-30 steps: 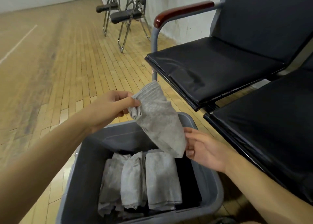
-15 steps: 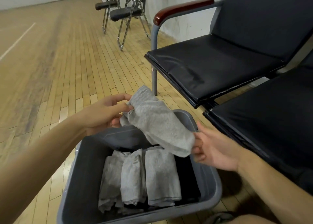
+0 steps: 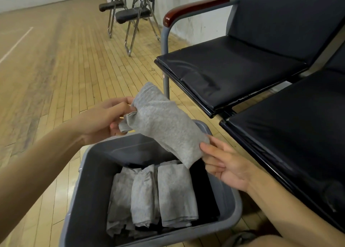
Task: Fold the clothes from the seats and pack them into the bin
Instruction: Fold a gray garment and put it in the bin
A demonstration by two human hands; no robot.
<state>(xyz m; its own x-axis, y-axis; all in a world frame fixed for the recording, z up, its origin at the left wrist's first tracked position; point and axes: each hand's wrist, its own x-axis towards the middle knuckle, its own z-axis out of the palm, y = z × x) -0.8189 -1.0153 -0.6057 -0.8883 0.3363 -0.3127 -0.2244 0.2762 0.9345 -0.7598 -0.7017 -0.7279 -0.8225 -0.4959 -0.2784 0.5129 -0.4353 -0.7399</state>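
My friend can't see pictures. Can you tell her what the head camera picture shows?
Two hands hold a folded gray cloth over a gray bin: the left hand grips its top end, the right hand touches its lower end. Three folded gray cloths already stand in the bin, which sits on a wooden floor beside black seats.

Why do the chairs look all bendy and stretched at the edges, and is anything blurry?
Head view: the wide lens curves the black seat and floor boards near the edges; the gray cloth and bin look sharp; soft shine on the seat.
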